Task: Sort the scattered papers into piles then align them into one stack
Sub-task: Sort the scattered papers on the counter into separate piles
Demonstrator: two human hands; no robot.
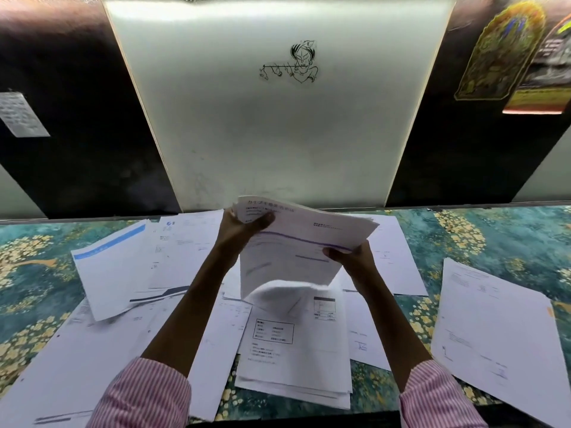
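Pink-striped sleeves (145, 393) cover both forearms, which reach forward over the middle of the table.

The left hand (244, 225) grips the far-left corner of a bundle of papers (309, 233), with the thumb on top and the fingers hidden beneath. The right hand (352, 257) pinches the bundle's near-right edge, thumb on the printed face.

The bundle is held in the air above the loose sheets and is clear of them. It is printed side up, with its long axis running left to right and the right end nearer the person. Its lower leaves sag toward the person, and their bottom edge is blurred.

Loose sheets overlap at mixed angles on a teal floral tablecloth (34, 273):
- a blue-banded sheet (108, 245) at the left
- a sheet with a boxed table (278, 350) below the hands
- a skewed sheet (494, 335) lying apart at the right

Behind the table stands a white panel (278, 149) bearing a line-drawn sticker (292, 61), with dark panels on either side. A colourful sticker (500, 50) sits at the upper right.
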